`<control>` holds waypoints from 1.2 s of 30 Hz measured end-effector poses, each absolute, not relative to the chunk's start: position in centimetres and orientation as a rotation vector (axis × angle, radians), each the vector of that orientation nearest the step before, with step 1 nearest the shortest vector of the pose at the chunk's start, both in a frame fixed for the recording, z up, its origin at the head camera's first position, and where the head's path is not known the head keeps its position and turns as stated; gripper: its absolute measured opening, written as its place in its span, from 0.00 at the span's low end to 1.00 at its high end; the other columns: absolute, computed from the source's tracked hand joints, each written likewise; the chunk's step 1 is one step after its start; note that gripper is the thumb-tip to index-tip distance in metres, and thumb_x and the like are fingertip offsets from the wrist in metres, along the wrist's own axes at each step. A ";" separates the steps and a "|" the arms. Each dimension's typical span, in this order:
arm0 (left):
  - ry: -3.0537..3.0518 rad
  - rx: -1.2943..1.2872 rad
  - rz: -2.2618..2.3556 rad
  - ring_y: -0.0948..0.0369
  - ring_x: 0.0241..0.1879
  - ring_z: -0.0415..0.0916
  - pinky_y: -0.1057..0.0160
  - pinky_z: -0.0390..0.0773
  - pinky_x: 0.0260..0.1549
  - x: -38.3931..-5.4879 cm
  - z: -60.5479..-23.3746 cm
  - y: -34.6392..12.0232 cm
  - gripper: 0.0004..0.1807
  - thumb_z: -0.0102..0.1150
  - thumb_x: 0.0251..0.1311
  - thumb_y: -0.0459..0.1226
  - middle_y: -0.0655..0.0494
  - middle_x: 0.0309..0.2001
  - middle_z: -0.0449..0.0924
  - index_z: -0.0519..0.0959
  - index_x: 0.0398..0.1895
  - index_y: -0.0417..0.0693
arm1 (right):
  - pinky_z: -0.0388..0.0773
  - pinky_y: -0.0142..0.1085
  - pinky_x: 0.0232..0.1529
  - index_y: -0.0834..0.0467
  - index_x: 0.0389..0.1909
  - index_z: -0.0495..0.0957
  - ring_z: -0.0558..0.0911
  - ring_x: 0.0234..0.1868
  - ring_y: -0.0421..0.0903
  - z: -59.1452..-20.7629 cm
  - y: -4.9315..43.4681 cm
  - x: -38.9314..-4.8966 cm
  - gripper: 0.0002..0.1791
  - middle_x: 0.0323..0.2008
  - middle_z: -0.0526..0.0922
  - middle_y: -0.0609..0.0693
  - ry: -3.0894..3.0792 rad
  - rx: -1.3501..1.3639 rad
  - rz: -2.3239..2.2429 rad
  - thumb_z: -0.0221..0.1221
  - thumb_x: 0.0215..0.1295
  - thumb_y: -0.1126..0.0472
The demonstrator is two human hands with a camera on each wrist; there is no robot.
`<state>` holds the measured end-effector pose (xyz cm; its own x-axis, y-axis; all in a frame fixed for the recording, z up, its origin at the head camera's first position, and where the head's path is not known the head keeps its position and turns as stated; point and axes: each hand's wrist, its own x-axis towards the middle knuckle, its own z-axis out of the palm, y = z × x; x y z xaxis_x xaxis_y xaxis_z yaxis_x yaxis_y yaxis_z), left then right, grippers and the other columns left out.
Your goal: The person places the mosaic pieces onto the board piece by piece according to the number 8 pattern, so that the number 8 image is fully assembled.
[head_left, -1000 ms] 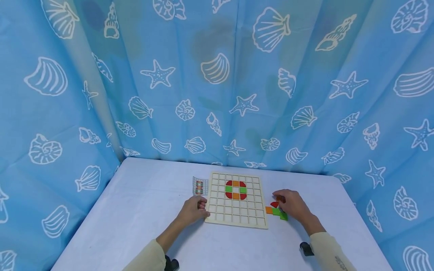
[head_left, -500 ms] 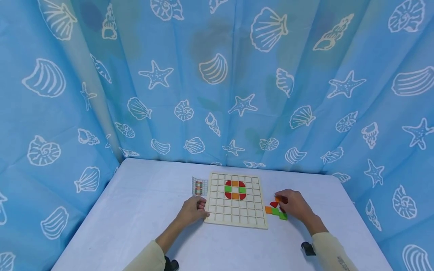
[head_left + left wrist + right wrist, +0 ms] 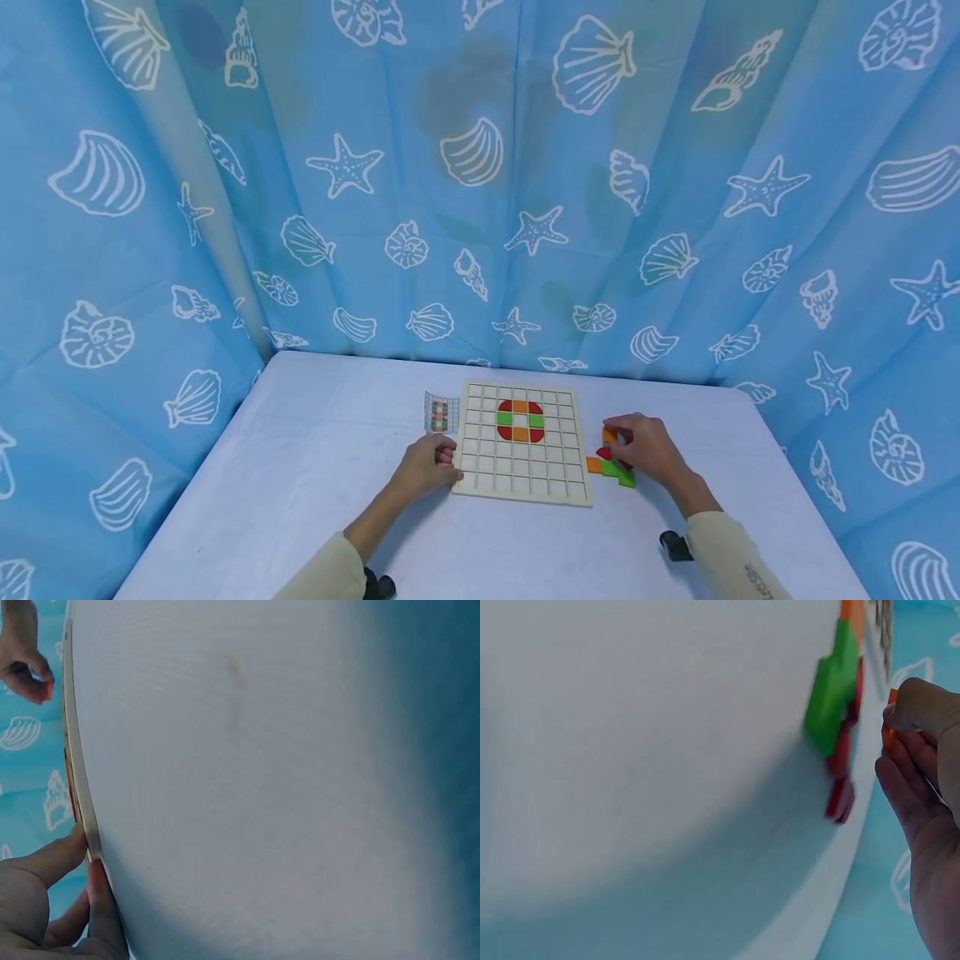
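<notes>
A pale wooden grid board (image 3: 487,467) lies on the table, with red, orange and green tiles forming a ring (image 3: 521,434) in its upper middle. At its left edge my left hand (image 3: 423,468) grips the rim; the left wrist view shows thumb (image 3: 64,855) and fingertip on either side of the board's edge (image 3: 78,735). To the right of the board, my right hand (image 3: 651,450) pinches an orange tile (image 3: 889,738) between thumb and fingers, above the table. Under and beside that hand lie loose green tiles (image 3: 832,694), an orange tile (image 3: 594,465) and red pieces (image 3: 841,799).
A small printed pattern card (image 3: 441,413) lies left of the board, near the left hand. White cloth covers the table (image 3: 315,450). A blue shell-print curtain (image 3: 480,208) hangs behind and at both sides.
My right hand has shifted slightly, and the orange tile shows more clearly between its fingers. My left hand stays at the board's edge. The ring of tiles looks the same.
</notes>
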<state>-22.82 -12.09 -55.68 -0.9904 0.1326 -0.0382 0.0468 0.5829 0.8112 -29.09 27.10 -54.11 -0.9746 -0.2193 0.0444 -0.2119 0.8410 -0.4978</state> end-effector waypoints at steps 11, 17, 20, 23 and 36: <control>2.700 0.147 1.393 0.60 0.35 0.70 0.65 0.73 0.32 -22.6 -55.7 -12.1 0.23 0.74 0.48 0.34 0.54 0.35 0.72 0.77 0.48 0.38 | 0.79 0.45 0.49 0.57 0.53 0.82 0.79 0.50 0.50 -53.7 22.6 -28.6 0.24 0.50 0.81 0.52 2.980 -0.351 -0.963 0.71 0.53 0.61; 2.709 0.151 1.390 0.60 0.35 0.70 0.65 0.73 0.33 -22.6 -55.6 -12.1 0.23 0.74 0.48 0.33 0.54 0.35 0.72 0.77 0.48 0.38 | 0.79 0.43 0.48 0.55 0.53 0.82 0.79 0.49 0.47 -53.6 19.7 -28.4 0.25 0.49 0.82 0.49 2.957 -0.404 -0.990 0.72 0.51 0.60; 2.714 0.157 1.379 0.61 0.35 0.70 0.65 0.72 0.33 -22.7 -55.7 -12.1 0.23 0.74 0.48 0.34 0.55 0.35 0.72 0.77 0.48 0.38 | 0.79 0.42 0.47 0.54 0.53 0.83 0.79 0.49 0.47 -53.7 18.3 -28.3 0.25 0.50 0.81 0.49 2.929 -0.406 -1.016 0.73 0.50 0.61; 2.719 0.164 1.373 0.60 0.35 0.70 0.65 0.73 0.33 -22.8 -55.8 -12.1 0.23 0.74 0.48 0.34 0.55 0.35 0.72 0.77 0.48 0.38 | 0.80 0.41 0.46 0.54 0.52 0.84 0.79 0.49 0.46 -53.9 17.1 -28.0 0.24 0.48 0.82 0.48 2.911 -0.439 -1.027 0.73 0.49 0.62; 2.722 0.158 1.379 0.60 0.35 0.70 0.65 0.73 0.32 -22.8 -55.8 -12.1 0.22 0.74 0.49 0.34 0.55 0.34 0.72 0.77 0.47 0.38 | 0.79 0.38 0.45 0.53 0.50 0.85 0.77 0.44 0.43 -54.2 14.1 -27.2 0.25 0.43 0.84 0.45 2.942 -0.667 -0.838 0.74 0.47 0.60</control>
